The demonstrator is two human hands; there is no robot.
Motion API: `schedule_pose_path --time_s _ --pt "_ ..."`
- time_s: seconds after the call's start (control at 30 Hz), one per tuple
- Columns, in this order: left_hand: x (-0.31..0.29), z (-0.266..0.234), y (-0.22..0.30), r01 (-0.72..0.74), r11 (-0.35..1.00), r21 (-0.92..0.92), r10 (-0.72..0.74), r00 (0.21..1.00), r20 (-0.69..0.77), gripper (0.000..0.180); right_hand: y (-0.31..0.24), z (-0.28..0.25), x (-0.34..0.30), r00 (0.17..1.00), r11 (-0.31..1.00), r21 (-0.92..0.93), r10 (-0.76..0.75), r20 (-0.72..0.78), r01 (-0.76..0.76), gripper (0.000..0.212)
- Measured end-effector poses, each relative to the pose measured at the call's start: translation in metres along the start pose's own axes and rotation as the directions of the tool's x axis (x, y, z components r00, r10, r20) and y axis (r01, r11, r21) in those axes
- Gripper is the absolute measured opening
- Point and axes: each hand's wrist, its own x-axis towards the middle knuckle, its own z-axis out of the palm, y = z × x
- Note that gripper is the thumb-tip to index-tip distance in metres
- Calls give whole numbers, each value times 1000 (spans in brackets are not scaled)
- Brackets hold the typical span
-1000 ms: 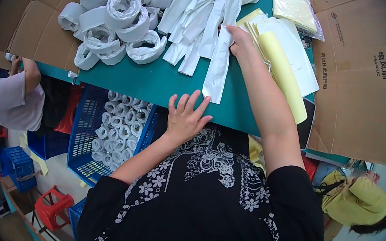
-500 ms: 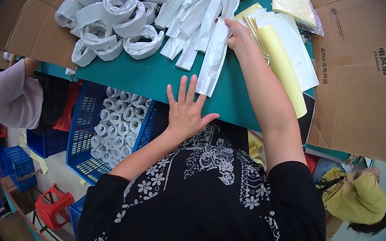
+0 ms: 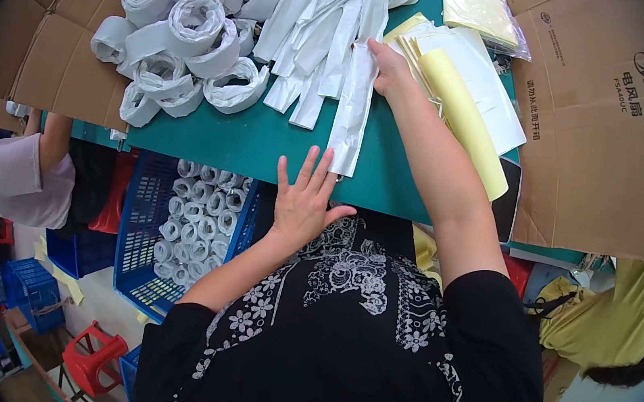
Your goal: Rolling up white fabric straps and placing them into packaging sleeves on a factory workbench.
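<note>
A flat white strip [image 3: 352,115], folded lengthwise and looking like paper or plastic, lies on the green table with its near end toward me. Beside its upper right edge my right hand [image 3: 392,70] pinches the strip between thumb and fingers. My left hand [image 3: 301,206] is open with fingers spread, at the table's near edge; its fingertips touch or nearly touch the strip's near end, and part of one finger is hidden there. More white strips [image 3: 310,45] lie in a loose pile beyond. Left of them, several rolled white strips [image 3: 195,18] are heaped up.
Yellow and white sheets [image 3: 474,99] and a bagged yellow stack [image 3: 481,14] lie at right. Cardboard [image 3: 599,132] flanks the green table [image 3: 257,140]. Below its edge stands a blue crate [image 3: 132,249] of small white rolls. A red stool [image 3: 94,358] stands lower left; co-workers sit either side.
The whole view has shifted slightly, so the table sits a little lower. Both hands keep nearly the same place on the strip. At right, the yellow-sleeved person has raised an arm.
</note>
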Motion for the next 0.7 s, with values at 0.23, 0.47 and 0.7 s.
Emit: schedule_pose_path --time_s 0.23,0.47,0.7 --pt "-16 8 -3 -7 1000 -15 6 1000 -9 68 2 -17 -33 988 866 -493 -9 151 83 36" --pt "1 -4 -48 -338 897 -285 200 885 -421 37 0 -24 -38 988 944 -320 -39 146 84 29" --pt "83 -24 -63 -578 815 35 558 767 -316 35 2 -30 -53 932 933 -349 46 359 89 31"
